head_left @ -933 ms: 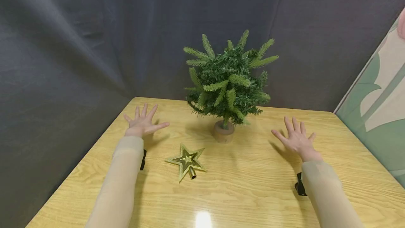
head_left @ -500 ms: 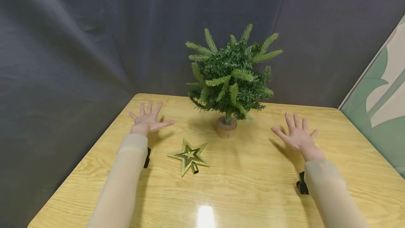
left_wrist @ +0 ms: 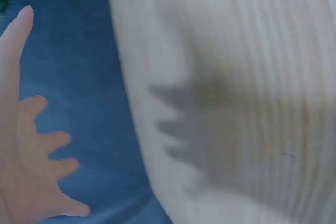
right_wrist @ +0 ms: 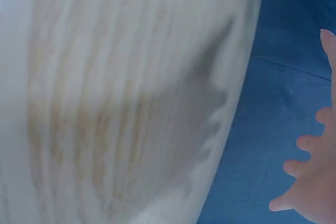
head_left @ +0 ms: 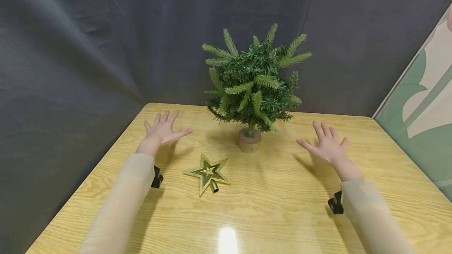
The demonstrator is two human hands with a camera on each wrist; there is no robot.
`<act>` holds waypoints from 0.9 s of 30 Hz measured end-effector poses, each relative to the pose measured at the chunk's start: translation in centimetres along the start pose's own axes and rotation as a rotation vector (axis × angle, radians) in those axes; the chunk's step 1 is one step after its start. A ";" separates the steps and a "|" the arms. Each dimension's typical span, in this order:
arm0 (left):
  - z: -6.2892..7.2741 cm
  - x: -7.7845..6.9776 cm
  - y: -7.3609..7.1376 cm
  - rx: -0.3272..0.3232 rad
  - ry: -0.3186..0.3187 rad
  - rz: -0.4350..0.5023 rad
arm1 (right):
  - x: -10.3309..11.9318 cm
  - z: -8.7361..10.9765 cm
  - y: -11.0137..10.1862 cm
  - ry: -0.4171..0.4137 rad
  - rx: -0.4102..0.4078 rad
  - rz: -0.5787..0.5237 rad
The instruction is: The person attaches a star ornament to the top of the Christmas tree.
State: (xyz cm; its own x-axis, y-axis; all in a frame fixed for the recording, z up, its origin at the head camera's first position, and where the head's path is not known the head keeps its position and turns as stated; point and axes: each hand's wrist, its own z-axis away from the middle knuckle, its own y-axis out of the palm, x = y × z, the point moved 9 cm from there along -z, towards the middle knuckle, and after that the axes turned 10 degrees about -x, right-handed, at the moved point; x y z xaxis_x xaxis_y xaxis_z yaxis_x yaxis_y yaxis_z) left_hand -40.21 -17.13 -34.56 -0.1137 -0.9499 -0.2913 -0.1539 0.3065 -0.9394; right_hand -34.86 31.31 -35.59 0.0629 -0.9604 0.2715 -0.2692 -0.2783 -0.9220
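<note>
My left hand (head_left: 159, 131) hovers over the left part of the table with its fingers spread and nothing in it. To its lower right a gold star tree topper (head_left: 208, 171) lies flat, its short hollow socket pointing toward me. My right hand (head_left: 329, 147), also spread and holding nothing, is above the right side of the table. Between the hands, farther back, a small artificial Christmas tree (head_left: 252, 85) stands upright on a round wooden base (head_left: 249, 141). In the left wrist view the left hand (left_wrist: 31, 166) shows splayed fingers; the right wrist view shows the right hand (right_wrist: 315, 171) likewise.
The wooden table (head_left: 268, 214) ends at a dark curtain (head_left: 169, 42) behind and to the left. A panel with a leaf pattern (head_left: 423, 109) borders it on the right. Black wrist cameras hang under both sleeves.
The head view shifts slightly. My left hand tilts a little, its fingers turning toward the right, and the right hand moves slightly inward. The star and tree stay in place on the table.
</note>
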 end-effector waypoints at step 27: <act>2.3 -1.4 -2.2 0.020 -0.081 0.475 | 3.4 0.1 -9.0 0.083 -0.248 -0.709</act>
State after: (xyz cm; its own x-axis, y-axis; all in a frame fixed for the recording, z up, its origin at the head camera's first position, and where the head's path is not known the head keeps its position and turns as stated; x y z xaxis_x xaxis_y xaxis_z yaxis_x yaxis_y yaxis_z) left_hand -37.49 -16.58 -32.53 -0.0904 -0.7071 -0.7013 -0.0848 0.7071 -0.7020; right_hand -32.15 30.54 -26.36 0.2316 -0.5455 0.8054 -0.4002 -0.8081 -0.4322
